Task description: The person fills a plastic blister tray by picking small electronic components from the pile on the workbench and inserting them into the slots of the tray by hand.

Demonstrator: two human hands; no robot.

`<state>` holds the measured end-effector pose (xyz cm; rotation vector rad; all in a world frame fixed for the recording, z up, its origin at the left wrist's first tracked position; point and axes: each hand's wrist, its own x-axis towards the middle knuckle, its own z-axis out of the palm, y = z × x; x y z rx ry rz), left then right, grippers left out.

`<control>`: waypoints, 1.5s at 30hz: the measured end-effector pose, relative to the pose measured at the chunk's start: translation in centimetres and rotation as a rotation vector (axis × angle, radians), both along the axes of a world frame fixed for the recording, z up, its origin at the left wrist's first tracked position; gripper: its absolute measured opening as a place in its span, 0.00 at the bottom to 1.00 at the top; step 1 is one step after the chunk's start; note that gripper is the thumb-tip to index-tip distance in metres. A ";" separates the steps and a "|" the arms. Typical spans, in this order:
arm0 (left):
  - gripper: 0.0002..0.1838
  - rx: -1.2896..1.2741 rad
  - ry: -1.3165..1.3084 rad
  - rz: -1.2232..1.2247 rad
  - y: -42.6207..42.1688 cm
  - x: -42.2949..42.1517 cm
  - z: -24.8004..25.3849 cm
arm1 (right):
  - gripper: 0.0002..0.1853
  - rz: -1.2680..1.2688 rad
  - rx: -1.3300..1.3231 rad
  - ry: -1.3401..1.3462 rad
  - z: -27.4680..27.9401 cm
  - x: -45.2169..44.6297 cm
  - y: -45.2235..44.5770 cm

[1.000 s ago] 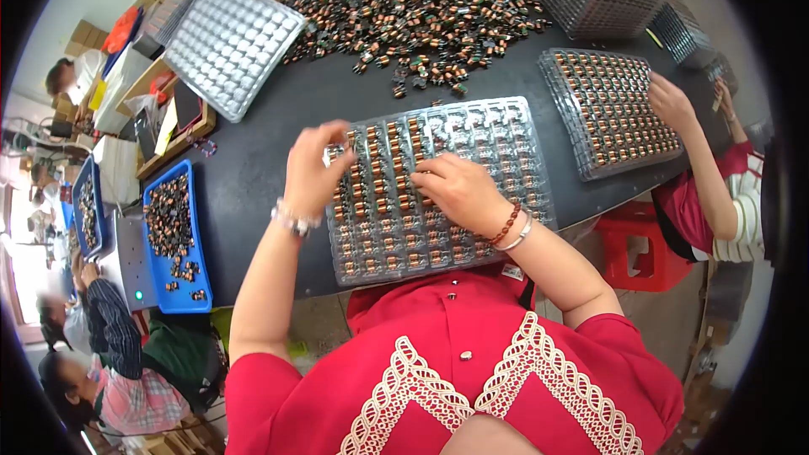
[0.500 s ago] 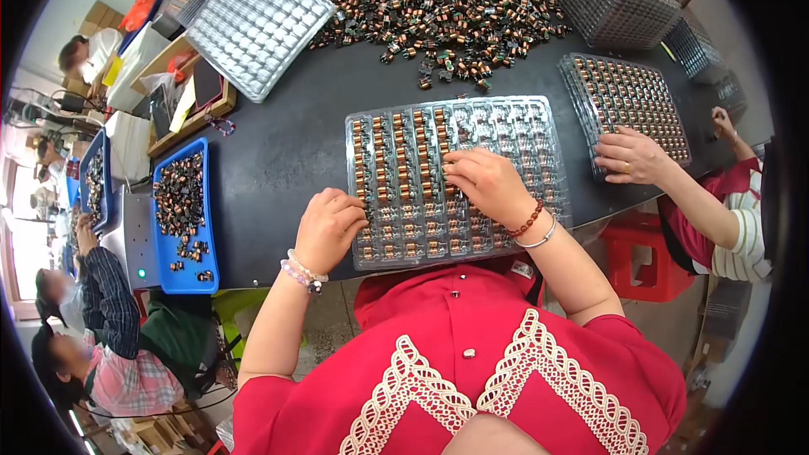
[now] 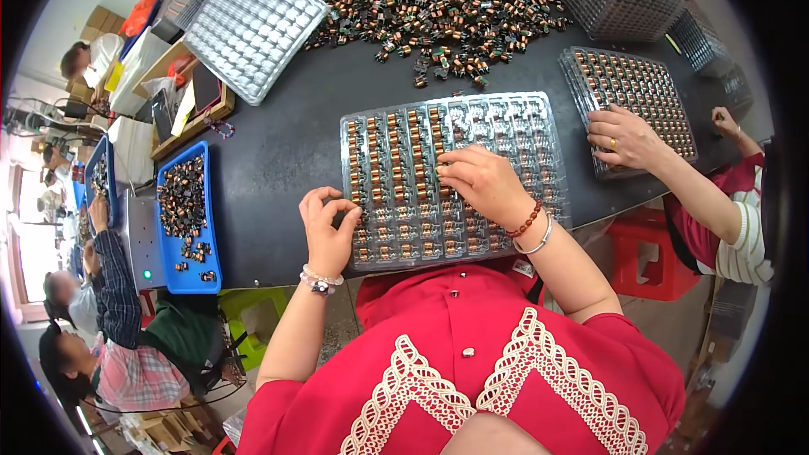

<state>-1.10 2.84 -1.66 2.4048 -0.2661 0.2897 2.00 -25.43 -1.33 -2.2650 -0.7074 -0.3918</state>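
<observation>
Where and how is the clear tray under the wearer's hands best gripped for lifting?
The tray is probably best held by its left and right rims, from both sides at once and level: it lies flat on the table, and coils filling its left columns might spill if tipped.

One heap of coils (image 3: 438, 13), two blue bins (image 3: 187, 287) of them, one red stool (image 3: 625, 251).

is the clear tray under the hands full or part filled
Part filled: the clear tray holds copper-wound parts in its left columns, but pockets toward its upper right look bare.
</observation>
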 end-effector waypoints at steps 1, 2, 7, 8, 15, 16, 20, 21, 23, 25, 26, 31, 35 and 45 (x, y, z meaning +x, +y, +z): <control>0.05 0.027 -0.004 0.003 0.1 0.1 0.1 | 0.05 -0.004 0.002 -0.002 0.0 0.0 0.0; 0.04 0.032 0.003 -0.006 0.2 0.3 0.3 | 0.05 -0.011 -0.016 -0.014 0.0 0.0 0.0; 0.04 0.055 0.077 -0.035 0.7 1.1 0.7 | 0.06 -0.013 -0.030 -0.040 0.1 -0.2 -0.1; 0.05 0.051 0.078 -0.050 0.8 1.2 0.7 | 0.06 -0.009 -0.023 -0.040 0.1 -0.2 -0.1; 0.06 0.226 -0.058 -0.201 0.7 2.0 2.0 | 0.06 0.002 -0.016 -0.019 0.2 -0.2 -0.1; 0.06 0.194 -0.007 -0.180 0.7 2.1 2.1 | 0.06 0.004 -0.018 -0.020 0.2 -0.2 -0.1; 0.05 0.150 0.100 -0.078 0.0 1.6 2.0 | 0.06 0.004 0.000 -0.010 -0.1 -0.1 -0.2; 0.05 0.160 0.100 -0.060 0.0 1.5 2.0 | 0.06 0.005 0.002 -0.011 0.0 -0.1 -0.2; 0.05 0.162 0.070 -0.089 0.1 1.5 2.0 | 0.06 0.010 -0.007 -0.028 0.1 -0.2 -0.2; 0.06 0.162 0.040 -0.114 0.0 1.5 2.0 | 0.06 0.010 -0.007 -0.027 0.2 -0.3 -0.2; 0.06 0.214 -0.052 -0.197 -0.3 1.6 2.2 | 0.06 0.009 -0.004 -0.026 0.2 -0.2 -0.2; 0.08 0.180 -0.159 -0.252 0.0 1.5 1.9 | 0.05 0.013 0.002 -0.024 0.1 -0.1 -0.1; 0.09 -0.016 0.012 -0.086 -0.3 1.3 1.3 | 0.05 -0.003 0.007 -0.027 0.1 -0.2 -0.1; 0.13 0.168 -0.235 -0.553 -13.6 11.8 1.7 | 0.06 -0.051 -0.007 0.005 0.0 -0.1 0.1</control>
